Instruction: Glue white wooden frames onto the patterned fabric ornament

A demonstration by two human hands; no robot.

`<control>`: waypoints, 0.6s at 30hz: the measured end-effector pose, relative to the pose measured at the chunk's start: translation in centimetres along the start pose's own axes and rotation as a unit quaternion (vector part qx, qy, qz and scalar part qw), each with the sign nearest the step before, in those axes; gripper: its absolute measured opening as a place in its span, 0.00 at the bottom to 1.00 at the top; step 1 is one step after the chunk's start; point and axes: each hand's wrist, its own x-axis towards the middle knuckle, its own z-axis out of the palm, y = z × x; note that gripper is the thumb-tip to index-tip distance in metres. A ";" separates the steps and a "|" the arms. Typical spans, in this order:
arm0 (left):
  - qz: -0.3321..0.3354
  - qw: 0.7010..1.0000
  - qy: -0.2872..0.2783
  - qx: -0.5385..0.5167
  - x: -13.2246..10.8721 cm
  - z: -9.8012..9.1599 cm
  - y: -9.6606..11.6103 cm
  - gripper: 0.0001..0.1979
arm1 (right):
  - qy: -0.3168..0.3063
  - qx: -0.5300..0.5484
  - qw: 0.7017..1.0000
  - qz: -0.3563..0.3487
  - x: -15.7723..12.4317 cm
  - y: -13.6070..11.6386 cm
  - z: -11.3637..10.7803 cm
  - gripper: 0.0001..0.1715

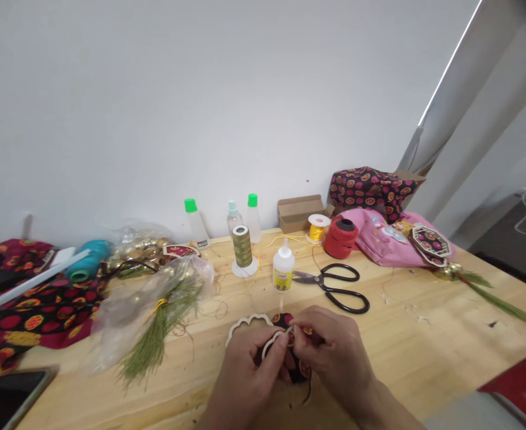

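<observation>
Near the table's front edge, my left hand (pixel 251 370) is closed on a pale scalloped frame (pixel 269 345), its thumb pressed along the rim. Dark fabric with a red and orange pattern (pixel 299 375) lies against this frame and hangs below the fingers. My right hand (pixel 334 343) pinches the fabric at the frame's edge, fingertips almost touching the left thumb. Whether something small is also between those fingertips is hidden. Another pale scalloped rim (pixel 249 319) shows just behind my left hand; I cannot tell if it is a separate piece.
Just beyond the hands stand a glue bottle (pixel 283 269) and black-handled scissors (pixel 334 283). Behind are an olive thread spool (pixel 242 248) and a red thread cone (pixel 341 239). A green tassel (pixel 150 340) lies left, a phone (pixel 12 397) at the near left corner.
</observation>
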 end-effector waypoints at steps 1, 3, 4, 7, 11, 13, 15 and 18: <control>-0.002 1.000 0.004 -0.002 0.0 0.1 -0.1 0.18 | -0.004 0.006 1.000 0.023 0.0 0.0 0.0 0.11; -0.009 1.000 0.006 -0.009 -0.1 0.2 -0.3 0.18 | -0.012 0.019 0.997 0.071 -0.1 0.1 0.1 0.10; -0.014 1.000 0.008 -0.016 -0.1 0.3 -0.4 0.18 | -0.019 0.028 0.995 0.092 -0.1 0.2 0.1 0.10; -0.028 0.998 0.013 -0.048 -0.2 0.3 -0.7 0.18 | -0.070 0.085 0.982 0.150 0.0 0.6 0.0 0.11; -0.040 0.996 0.011 -0.084 -0.2 0.1 -0.7 0.17 | -0.166 0.180 0.957 0.154 0.5 1.3 -0.7 0.16; -0.047 0.994 0.019 -0.095 -0.2 0.0 -0.5 0.17 | -0.187 0.183 0.960 0.103 0.6 1.7 -1.1 0.16; -0.055 0.993 0.034 -0.104 -0.2 0.0 -0.4 0.16 | -0.181 0.164 0.968 0.050 0.6 2.0 -1.3 0.13; -0.064 0.992 0.030 -0.107 -0.2 0.0 -0.4 0.15 | -0.146 0.094 0.985 -0.019 0.6 2.1 -1.4 0.08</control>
